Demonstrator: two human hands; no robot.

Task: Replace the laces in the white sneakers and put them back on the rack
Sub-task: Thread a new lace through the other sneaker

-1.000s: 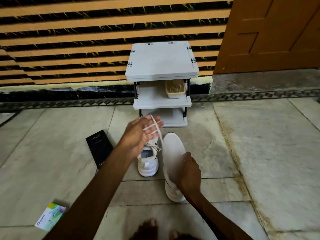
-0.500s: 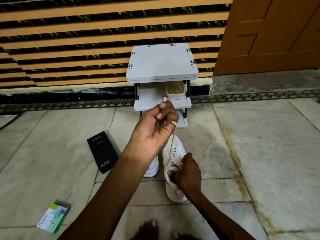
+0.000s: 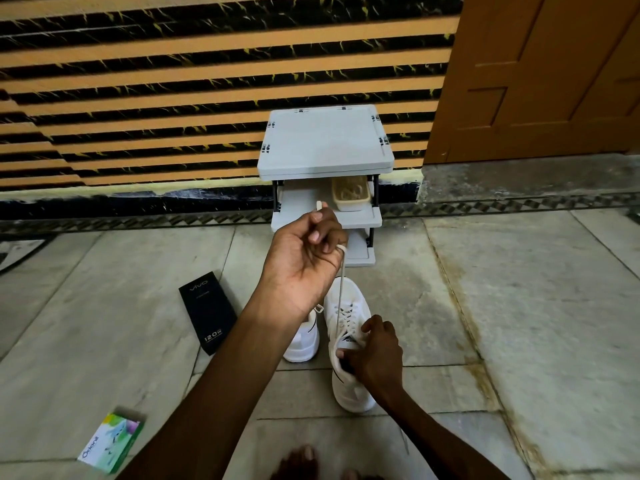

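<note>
Head view: at centre frame the left hand has its fingers curled round a white lace, which runs taut down to a white sneaker on the floor. The right hand grips that sneaker at its tongue, fingers curled. A second sneaker stands just left of it. The grey rack stands above, with a tub on its middle shelf. A black box reads "vivo" and "120W". A green box at lower left seems to read "Odonil".

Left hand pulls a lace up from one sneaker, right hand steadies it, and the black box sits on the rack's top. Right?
No. The head view shows the black box on the floor beside the sneakers, not on the rack.
</note>
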